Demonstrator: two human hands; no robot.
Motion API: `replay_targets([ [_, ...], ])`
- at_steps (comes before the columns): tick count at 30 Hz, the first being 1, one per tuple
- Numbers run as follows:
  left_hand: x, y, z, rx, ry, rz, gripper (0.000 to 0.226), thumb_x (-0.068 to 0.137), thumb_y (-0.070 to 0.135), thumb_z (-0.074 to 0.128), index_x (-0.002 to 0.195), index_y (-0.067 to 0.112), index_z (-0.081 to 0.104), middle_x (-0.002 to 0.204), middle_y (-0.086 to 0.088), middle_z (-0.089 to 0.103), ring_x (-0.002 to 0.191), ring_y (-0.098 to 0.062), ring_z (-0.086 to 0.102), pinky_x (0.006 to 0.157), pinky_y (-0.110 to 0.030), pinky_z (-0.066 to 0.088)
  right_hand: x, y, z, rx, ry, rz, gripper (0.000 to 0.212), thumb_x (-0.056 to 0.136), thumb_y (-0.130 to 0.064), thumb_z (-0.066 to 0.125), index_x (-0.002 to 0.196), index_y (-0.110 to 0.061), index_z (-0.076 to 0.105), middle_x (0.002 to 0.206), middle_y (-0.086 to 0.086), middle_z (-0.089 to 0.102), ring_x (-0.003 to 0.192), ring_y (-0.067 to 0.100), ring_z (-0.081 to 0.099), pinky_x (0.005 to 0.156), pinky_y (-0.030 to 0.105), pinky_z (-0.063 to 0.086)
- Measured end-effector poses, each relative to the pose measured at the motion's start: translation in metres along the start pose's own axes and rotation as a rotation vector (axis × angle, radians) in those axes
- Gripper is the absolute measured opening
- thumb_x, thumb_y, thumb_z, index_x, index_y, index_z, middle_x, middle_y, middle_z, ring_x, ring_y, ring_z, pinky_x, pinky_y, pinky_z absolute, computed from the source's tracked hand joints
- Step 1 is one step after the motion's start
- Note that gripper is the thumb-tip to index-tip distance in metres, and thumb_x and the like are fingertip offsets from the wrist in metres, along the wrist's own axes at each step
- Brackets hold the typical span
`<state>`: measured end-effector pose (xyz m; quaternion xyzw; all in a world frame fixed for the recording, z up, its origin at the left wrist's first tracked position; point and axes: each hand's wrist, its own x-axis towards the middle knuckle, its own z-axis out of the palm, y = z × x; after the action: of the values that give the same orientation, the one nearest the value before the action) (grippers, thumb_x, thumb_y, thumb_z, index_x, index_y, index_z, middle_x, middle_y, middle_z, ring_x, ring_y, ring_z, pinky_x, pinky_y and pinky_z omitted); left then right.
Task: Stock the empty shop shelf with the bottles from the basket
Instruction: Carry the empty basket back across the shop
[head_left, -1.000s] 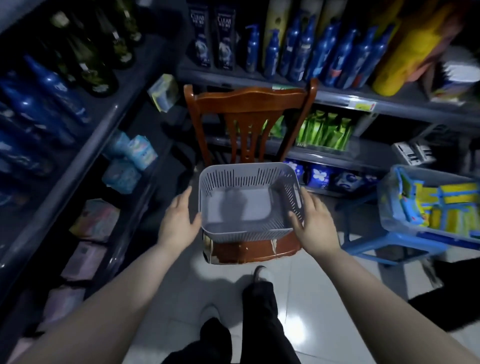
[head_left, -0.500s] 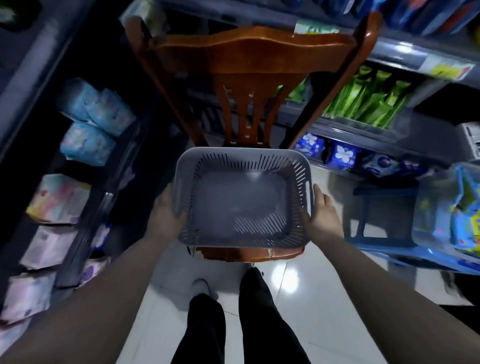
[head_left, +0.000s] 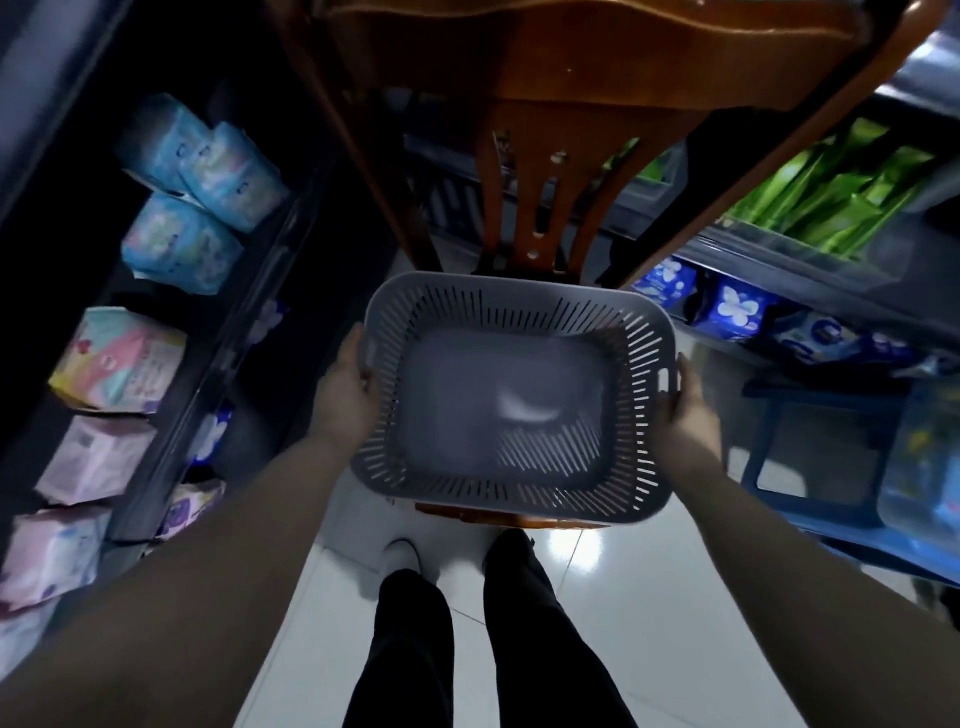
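Left hand (head_left: 345, 395) and right hand (head_left: 685, 410) clamp opposite sides of the grey basket (head_left: 511, 397), which looks empty, on the wooden chair (head_left: 524, 156) seat. No bottles visible. Judgement: keep it level, grip even, clear the chair back when lifting.

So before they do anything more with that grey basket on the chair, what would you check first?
1. Left hand on the basket's side: ok, gripping the rim.
2. Right hand on the opposite side: ok, same grip.
3. Basket empty: ok, no bottles inside, bare bottom shows.
4. Basket resting on the wooden chair: cannot tell, seat mostly hidden beneath.
5. Path clear: not ok, chair back close ahead, blue stool to the right.
6. Floor underfoot: ok, bare tile.
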<state>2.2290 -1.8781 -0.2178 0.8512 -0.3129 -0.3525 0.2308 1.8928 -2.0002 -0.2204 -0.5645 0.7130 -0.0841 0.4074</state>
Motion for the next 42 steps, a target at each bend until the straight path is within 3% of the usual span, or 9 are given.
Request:
replay_targets([
  [4, -0.010, 0.005, -0.022, -0.038, 0.083, 0.041, 0.054, 0.097, 0.016, 0.048, 0.149, 0.026, 0.032, 0.134, -0.005, 0.058, 0.108, -0.005, 0.050, 0.094, -0.020, 0.036, -0.008, -0.006, -0.014, 0.066, 0.065, -0.034, 0.046, 0.094, -0.031, 0.038, 0.138, -0.045, 0.032, 0.099, -0.003, 0.062, 0.088, 0.024, 0.064, 0.081, 0.041, 0.052],
  [11, -0.046, 0.022, -0.077, -0.066, 0.125, 0.183, 0.049, 0.095, 0.026, 0.052, 0.143, 0.034, 0.043, 0.125, 0.006, 0.062, 0.110, -0.011, 0.058, 0.091, -0.024, 0.041, -0.064, -0.031, -0.052, 0.130, 0.200, -0.119, 0.041, 0.095, -0.030, 0.043, 0.134, -0.039, 0.041, 0.076, -0.023, 0.056, 0.068, -0.002, 0.055, 0.078, 0.026, 0.038],
  [19, -0.105, 0.048, -0.151, -0.151, 0.112, 0.334, 0.049, 0.096, 0.033, 0.051, 0.142, 0.040, 0.039, 0.116, -0.001, 0.069, 0.099, -0.032, 0.067, 0.087, -0.049, 0.055, -0.191, -0.064, -0.091, 0.239, 0.383, -0.214, 0.041, 0.097, -0.029, 0.049, 0.138, -0.025, 0.049, 0.104, -0.012, 0.058, 0.093, 0.002, 0.051, 0.086, 0.022, 0.037],
  [22, -0.124, 0.058, -0.175, -0.096, 0.106, 0.418, 0.050, 0.093, 0.036, 0.050, 0.140, 0.043, 0.039, 0.124, 0.006, 0.066, 0.112, -0.016, 0.062, 0.095, -0.037, 0.049, -0.235, -0.066, -0.098, 0.263, 0.460, -0.218, 0.040, 0.097, -0.027, 0.049, 0.137, -0.025, 0.050, 0.097, -0.011, 0.059, 0.072, -0.010, 0.051, 0.074, 0.014, 0.036],
  [26, -0.151, 0.070, -0.191, -0.143, 0.091, 0.513, 0.049, 0.092, 0.028, 0.056, 0.139, 0.038, 0.046, 0.111, 0.008, 0.070, 0.096, 0.001, 0.064, 0.080, -0.018, 0.049, -0.287, -0.061, -0.104, 0.297, 0.528, -0.216, 0.040, 0.096, -0.030, 0.048, 0.135, -0.030, 0.051, 0.108, -0.014, 0.062, 0.094, -0.008, 0.054, 0.081, 0.016, 0.035],
  [30, -0.181, 0.082, -0.194, -0.163, 0.005, 0.586, 0.050, 0.092, 0.032, 0.058, 0.139, 0.041, 0.044, 0.118, 0.007, 0.068, 0.102, -0.008, 0.065, 0.089, -0.035, 0.053, -0.334, -0.040, -0.112, 0.347, 0.621, -0.153, 0.040, 0.094, -0.024, 0.050, 0.134, -0.031, 0.052, 0.103, -0.006, 0.065, 0.098, 0.011, 0.060, 0.083, 0.023, 0.038],
  [33, -0.204, 0.097, -0.185, -0.146, -0.053, 0.637, 0.050, 0.091, 0.035, 0.059, 0.137, 0.044, 0.044, 0.113, 0.005, 0.069, 0.095, -0.013, 0.068, 0.082, -0.043, 0.057, -0.369, -0.015, -0.120, 0.397, 0.716, -0.085, 0.041, 0.092, -0.027, 0.052, 0.133, -0.034, 0.053, 0.082, -0.013, 0.064, 0.080, 0.007, 0.059, 0.076, 0.025, 0.039],
  [37, -0.240, 0.118, -0.156, -0.101, -0.114, 0.727, 0.050, 0.091, 0.032, 0.062, 0.138, 0.039, 0.047, 0.099, 0.005, 0.068, 0.078, -0.004, 0.064, 0.064, -0.026, 0.051, -0.416, 0.028, -0.136, 0.430, 0.804, -0.014, 0.042, 0.090, -0.030, 0.056, 0.130, -0.041, 0.052, 0.055, -0.019, 0.057, 0.054, -0.005, 0.051, 0.065, 0.028, 0.043],
  [42, -0.296, 0.144, -0.105, -0.045, -0.215, 0.818, 0.050, 0.091, 0.034, 0.062, 0.138, 0.038, 0.047, 0.094, 0.007, 0.066, 0.073, 0.008, 0.057, 0.057, -0.018, 0.043, -0.474, 0.091, -0.161, 0.453, 0.892, 0.055, 0.043, 0.091, -0.033, 0.055, 0.133, -0.037, 0.052, 0.081, -0.003, 0.069, 0.072, 0.010, 0.063, 0.068, 0.026, 0.049],
])
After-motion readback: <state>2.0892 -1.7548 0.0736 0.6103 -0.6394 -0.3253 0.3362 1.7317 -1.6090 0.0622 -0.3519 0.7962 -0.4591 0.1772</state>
